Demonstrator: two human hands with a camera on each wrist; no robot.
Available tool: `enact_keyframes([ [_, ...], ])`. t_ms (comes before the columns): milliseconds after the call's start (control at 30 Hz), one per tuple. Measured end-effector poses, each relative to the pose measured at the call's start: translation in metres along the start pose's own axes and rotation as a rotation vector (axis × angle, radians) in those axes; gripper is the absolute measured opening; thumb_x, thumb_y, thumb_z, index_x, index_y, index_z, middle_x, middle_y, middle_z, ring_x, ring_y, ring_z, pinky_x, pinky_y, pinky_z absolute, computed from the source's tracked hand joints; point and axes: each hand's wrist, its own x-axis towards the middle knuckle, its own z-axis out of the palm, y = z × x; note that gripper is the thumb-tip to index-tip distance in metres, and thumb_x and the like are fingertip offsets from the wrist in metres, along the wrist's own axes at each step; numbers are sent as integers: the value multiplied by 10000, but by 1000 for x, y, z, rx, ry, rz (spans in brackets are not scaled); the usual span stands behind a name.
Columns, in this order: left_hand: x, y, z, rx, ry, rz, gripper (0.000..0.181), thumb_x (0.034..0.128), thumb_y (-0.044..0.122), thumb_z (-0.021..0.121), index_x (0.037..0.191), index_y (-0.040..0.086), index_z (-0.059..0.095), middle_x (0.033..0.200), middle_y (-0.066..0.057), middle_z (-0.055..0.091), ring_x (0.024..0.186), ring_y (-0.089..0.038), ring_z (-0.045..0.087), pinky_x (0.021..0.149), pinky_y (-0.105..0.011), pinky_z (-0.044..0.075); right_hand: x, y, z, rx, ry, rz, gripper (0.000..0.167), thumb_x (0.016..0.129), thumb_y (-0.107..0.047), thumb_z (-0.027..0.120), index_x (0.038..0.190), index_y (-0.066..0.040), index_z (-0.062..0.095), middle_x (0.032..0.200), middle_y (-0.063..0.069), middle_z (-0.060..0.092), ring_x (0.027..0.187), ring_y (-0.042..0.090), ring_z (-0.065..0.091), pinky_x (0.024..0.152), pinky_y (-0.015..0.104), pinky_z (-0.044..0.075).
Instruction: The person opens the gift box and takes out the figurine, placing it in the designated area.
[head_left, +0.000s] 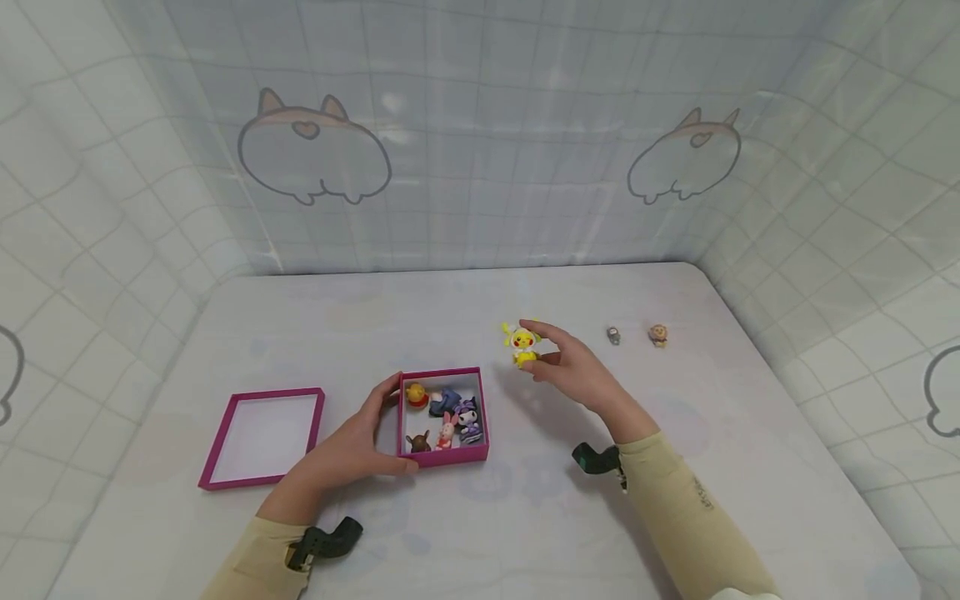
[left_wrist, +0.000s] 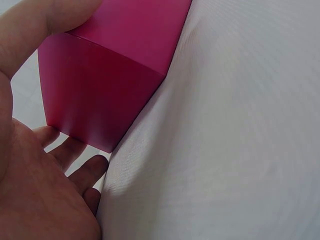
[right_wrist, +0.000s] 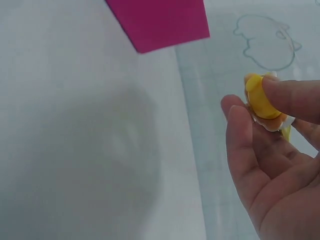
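Observation:
In the head view a pink-rimmed box (head_left: pixel 450 457) holds several small figures, among them a purple-and-white one (head_left: pixel 468 421), a pink one (head_left: pixel 447 431) and a yellow-and-red one (head_left: pixel 417 396). My left hand (head_left: pixel 348 450) grips the box's left side, thumb at the front and fingers toward the back; the left wrist view shows the hand (left_wrist: pixel 45 185) around the box's corner (left_wrist: pixel 100 95). To the right of the box, my right hand (head_left: pixel 577 375) pinches a yellow figure (head_left: pixel 524 346) above the table. In the right wrist view, the thumb of that hand (right_wrist: pixel 275 165) presses on the yellow figure (right_wrist: pixel 262 100).
A pink-rimmed lid (head_left: pixel 321 425) lies to the left of the box, partly behind my left forearm. Two small figures, one grey (head_left: pixel 613 335) and one brownish (head_left: pixel 657 335), lie at the back right of the white table (head_left: pixel 360 325). Patterned curtains hang around it.

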Motion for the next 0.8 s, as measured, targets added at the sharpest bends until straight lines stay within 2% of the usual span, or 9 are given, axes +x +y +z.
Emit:
enact_keyframes([
  [100, 0, 0, 0, 6, 0, -3, 1278, 620, 517, 896, 1567, 356, 52, 1617, -4, 181, 1476, -287, 173, 1094, -637, 264, -2, 5, -5, -7, 27, 16, 654, 905, -285, 744, 1479, -361, 441, 1505, -110, 381, 1047, 169, 658, 891, 434, 540],
  [267, 1, 0, 1, 7, 1, -15, 1276, 615, 518, 899, 1563, 365, 58, 1617, -8, 184, 1476, -292, 169, 1094, -643, 258, -5, 15, -16, -20, 76, 42, 655, 907, -244, 743, 1480, -346, 444, 1514, -87, 373, 1170, 216, 598, 893, 412, 541],
  [367, 1, 0, 1, 10, -1, -23, 1275, 615, 524, 895, 1561, 369, 55, 1617, -13, 184, 1474, -297, 169, 1088, -649, 264, -6, 22, -23, -25, 100, 54, 661, 909, -228, 741, 1486, -326, 435, 1515, -31, 365, 1210, 259, 570, 895, 404, 542],
  [633, 2, 0, 1, 22, -2, -23, 1273, 616, 531, 891, 1563, 358, 59, 1616, -19, 185, 1471, -304, 173, 1078, -653, 280, -8, 40, -38, -23, 146, 121, 648, 908, -262, 742, 1465, -375, 430, 1520, 29, 346, 1246, 291, 534, 919, 412, 525],
  [800, 2, -1, 1, 22, -2, -22, 1267, 624, 527, 888, 1564, 347, 58, 1615, -15, 183, 1470, -304, 172, 1069, -646, 303, -7, 47, -45, -6, 149, 142, 638, 930, -200, 707, 1480, -345, 419, 1488, 46, 365, 1248, 310, 516, 945, 433, 507],
])
